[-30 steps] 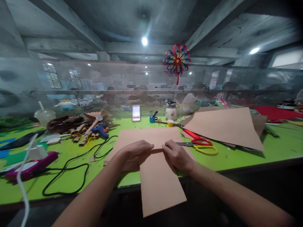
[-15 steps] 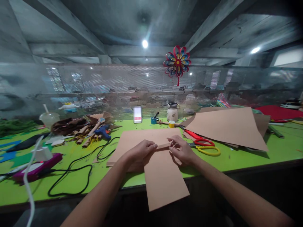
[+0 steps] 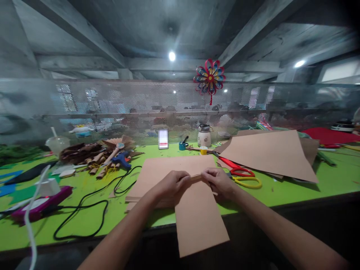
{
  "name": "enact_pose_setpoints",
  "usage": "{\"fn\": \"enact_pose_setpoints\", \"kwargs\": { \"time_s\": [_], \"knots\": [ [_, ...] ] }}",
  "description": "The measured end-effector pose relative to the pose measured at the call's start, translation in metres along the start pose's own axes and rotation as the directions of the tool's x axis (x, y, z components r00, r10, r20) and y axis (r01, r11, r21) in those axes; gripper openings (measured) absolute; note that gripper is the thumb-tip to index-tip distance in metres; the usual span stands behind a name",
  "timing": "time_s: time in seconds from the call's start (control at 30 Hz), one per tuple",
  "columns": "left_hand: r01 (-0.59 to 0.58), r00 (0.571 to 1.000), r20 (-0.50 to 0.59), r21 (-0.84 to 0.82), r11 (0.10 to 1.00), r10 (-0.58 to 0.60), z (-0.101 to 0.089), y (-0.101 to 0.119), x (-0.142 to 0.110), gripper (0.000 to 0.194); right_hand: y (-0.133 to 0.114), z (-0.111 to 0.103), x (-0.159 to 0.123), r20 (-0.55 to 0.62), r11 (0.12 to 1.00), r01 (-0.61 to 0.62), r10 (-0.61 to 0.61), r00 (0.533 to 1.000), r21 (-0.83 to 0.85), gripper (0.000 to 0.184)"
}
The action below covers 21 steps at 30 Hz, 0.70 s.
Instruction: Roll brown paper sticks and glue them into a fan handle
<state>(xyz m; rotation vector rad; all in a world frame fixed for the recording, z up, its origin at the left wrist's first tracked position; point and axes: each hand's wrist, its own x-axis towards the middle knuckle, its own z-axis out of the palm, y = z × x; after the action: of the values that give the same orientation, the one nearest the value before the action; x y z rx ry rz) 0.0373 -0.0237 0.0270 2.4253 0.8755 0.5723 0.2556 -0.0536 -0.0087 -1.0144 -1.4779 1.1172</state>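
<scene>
A sheet of brown kraft paper (image 3: 198, 217) hangs down over the table's front edge, its far end folded into a narrow strip. My left hand (image 3: 177, 182) pinches the left end of that fold. At the right end, my right hand (image 3: 219, 181) grips the same fold between thumb and fingers. Beneath and behind the hands lies a stack of brown paper (image 3: 160, 167) on the green table. Scissors (image 3: 246, 177) with one red and one yellow handle rest just right of my right hand.
Large brown sheets (image 3: 271, 153) lie to the right. A glue gun (image 3: 123, 159) and rolled paper pieces (image 3: 102, 172) sit at left, near a black cable (image 3: 107, 210) and a purple power strip (image 3: 42, 206). Behind stand a phone (image 3: 163, 138), a blue cup (image 3: 182, 145) and a bottle (image 3: 204, 135).
My right hand's fingers have closed from a looser, spread pose onto the fold. Both hands and the sheet sit slightly lower in view, and the whole scene has shifted a little with the camera.
</scene>
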Motion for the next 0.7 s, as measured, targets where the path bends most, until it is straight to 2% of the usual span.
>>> {"fn": "enact_pose_setpoints", "kwargs": {
  "time_s": [0.13, 0.27, 0.47, 0.7],
  "knots": [
    [-0.033, 0.999, -0.007, 0.004, 0.999, 0.033, 0.0009, 0.001, -0.001, 0.032, 0.0048, -0.0013, 0.0021, -0.087, 0.983, 0.119, -0.132, 0.987, -0.141, 0.037],
    [-0.074, 0.997, -0.003, -0.039, 0.997, 0.074, 0.0016, 0.0042, -0.0024, 0.029, 0.0054, -0.002, 0.0019, -0.076, 0.944, 0.175, -0.204, 0.976, -0.279, 0.036],
    [-0.109, 0.994, -0.006, 0.059, 0.992, 0.109, 0.002, 0.0094, -0.0055, 0.031, 0.0063, -0.0023, 0.0018, -0.059, 0.913, 0.164, -0.2, 0.978, -0.374, 0.036],
    [-0.113, 0.993, 0.034, 0.089, 0.99, 0.111, 0.0042, 0.0055, -0.0044, 0.032, 0.0085, -0.0029, 0.0013, -0.051, 0.942, 0.146, -0.169, 0.984, -0.301, 0.03]
  ]
}}
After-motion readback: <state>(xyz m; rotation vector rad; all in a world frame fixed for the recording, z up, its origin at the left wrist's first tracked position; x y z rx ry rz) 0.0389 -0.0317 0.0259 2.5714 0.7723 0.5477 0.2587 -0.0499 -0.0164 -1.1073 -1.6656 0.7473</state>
